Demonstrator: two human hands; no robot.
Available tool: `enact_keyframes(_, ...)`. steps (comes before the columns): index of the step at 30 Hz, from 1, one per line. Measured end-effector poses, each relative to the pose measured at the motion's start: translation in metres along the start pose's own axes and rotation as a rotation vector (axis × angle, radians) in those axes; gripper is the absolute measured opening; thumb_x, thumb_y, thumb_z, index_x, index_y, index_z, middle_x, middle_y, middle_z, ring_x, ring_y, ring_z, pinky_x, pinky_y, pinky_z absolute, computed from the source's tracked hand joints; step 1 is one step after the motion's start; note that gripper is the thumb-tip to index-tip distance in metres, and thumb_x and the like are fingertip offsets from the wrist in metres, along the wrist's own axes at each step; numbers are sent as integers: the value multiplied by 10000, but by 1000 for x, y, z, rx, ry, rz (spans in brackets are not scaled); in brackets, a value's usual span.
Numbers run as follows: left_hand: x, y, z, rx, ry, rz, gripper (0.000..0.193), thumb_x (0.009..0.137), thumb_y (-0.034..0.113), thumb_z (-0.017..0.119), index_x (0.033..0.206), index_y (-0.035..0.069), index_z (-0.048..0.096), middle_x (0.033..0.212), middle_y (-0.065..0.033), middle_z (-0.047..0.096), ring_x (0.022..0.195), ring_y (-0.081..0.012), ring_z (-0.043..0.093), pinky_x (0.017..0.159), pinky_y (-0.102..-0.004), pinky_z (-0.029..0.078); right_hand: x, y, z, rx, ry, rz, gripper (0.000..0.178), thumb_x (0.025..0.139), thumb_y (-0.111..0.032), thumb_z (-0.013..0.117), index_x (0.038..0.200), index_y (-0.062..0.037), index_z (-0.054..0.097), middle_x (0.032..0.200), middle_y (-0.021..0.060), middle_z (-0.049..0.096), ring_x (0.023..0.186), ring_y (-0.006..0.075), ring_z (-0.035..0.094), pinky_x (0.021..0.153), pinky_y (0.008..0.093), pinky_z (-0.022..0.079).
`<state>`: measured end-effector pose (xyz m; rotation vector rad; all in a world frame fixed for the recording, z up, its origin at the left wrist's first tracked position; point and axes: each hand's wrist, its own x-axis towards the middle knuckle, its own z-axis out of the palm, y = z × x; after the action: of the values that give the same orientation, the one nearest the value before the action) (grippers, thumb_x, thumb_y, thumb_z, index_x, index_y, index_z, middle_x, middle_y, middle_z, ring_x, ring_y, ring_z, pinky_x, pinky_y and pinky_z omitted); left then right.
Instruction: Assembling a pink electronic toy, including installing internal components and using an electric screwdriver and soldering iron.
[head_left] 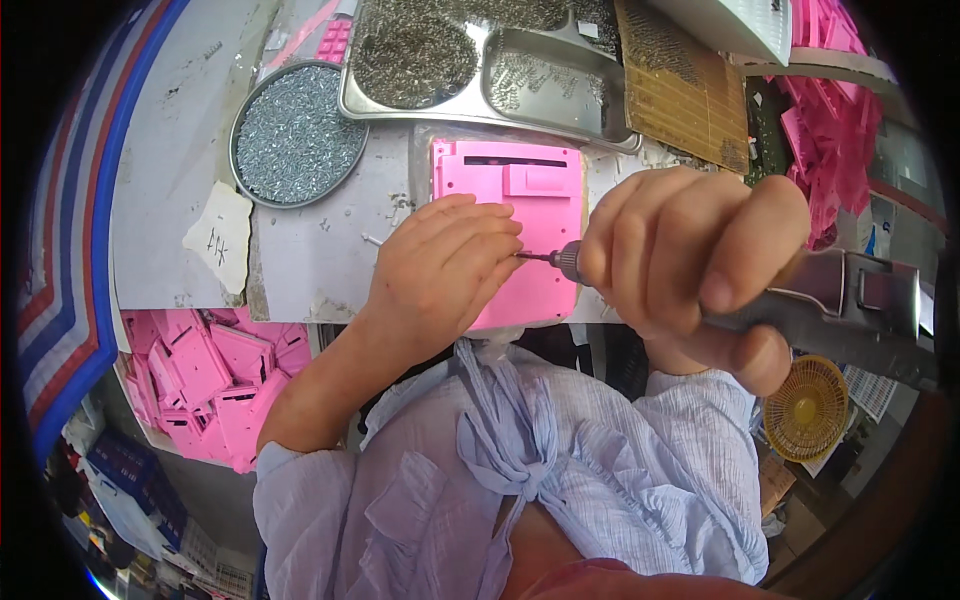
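Observation:
A pink plastic housing [545,215] lies on the bench in front of me, with a dark slot and a raised block near its far edge. My left hand [445,262] rests over its left side, fingers pressed together and curled down. Whatever those fingertips pinch is too small or hidden to name. My right hand [690,260] is wrapped round a power screwdriver [840,310], held sideways from the right. The screwdriver's thin bit [535,257] reaches to the left fingertips, just above the housing.
A round tray [300,65] of small silver screws stands at the far left, by a torn paper scrap [222,238]. Behind the housing sits a compartmented metal tray [560,128] of small metal parts. Pink pieces fill a bin [215,385] below left; a yellow basket [805,410] is lower right.

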<state>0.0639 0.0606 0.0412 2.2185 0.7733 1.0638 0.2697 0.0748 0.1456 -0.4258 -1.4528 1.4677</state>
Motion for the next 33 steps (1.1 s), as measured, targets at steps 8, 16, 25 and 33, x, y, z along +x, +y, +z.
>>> enact_keyframes(8,-10,-2,-9,43,49,41,207,768,78,809,921,33,677,960,-87,719,945,-255,709,868,-406,561,4,12,17,13,77,44,337,905,-390,730,981,-145,510,602,-17,529,439,139,505,535,357,484)
enact_keyframes(16,-19,-2,-37,9,98,18,178,813,79,808,937,-2,711,951,-94,752,844,-242,741,733,-303,592,15,18,21,13,80,-12,322,956,-384,647,1075,-121,505,635,-20,498,460,133,460,528,343,434)
enact_keyframes(25,-37,4,-43,-503,216,-577,147,952,-32,649,1065,-46,742,1053,-148,769,990,-180,729,905,-301,559,56,77,-15,12,40,-139,198,990,-240,516,1086,-67,512,643,32,454,516,138,391,546,346,347)
enact_keyframes(33,-37,-8,-11,50,-22,-57,141,858,116,747,938,59,645,1140,-104,754,1148,-280,693,1099,-517,421,60,92,-11,3,19,-93,173,983,-211,575,1011,-62,490,591,31,429,494,136,390,490,313,326)
